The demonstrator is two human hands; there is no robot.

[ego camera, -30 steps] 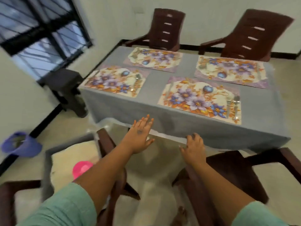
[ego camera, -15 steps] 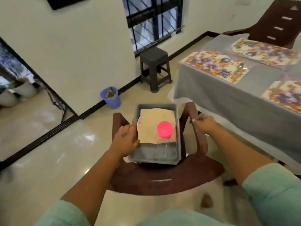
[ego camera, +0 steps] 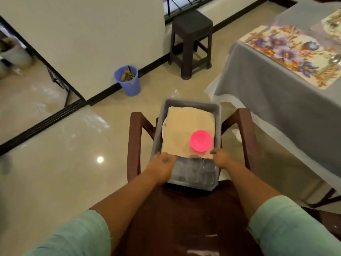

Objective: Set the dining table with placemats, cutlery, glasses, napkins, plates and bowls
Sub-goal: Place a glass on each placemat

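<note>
Hands reach into a grey tray (ego camera: 217,115) on a brown chair (ego camera: 135,130): left hand (ego camera: 162,163) at its left wall, right hand (ego camera: 220,157) beside the pink bowl (ego camera: 200,140) on beige napkins (ego camera: 186,126); whether either hand's fingers grip anything cannot be told. Clear glasses (ego camera: 193,172) lie between them

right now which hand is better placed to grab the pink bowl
Right. The right hand sits at the bin's near right side, just below the pink bowl. The left hand is farther, at the left wall.
</note>
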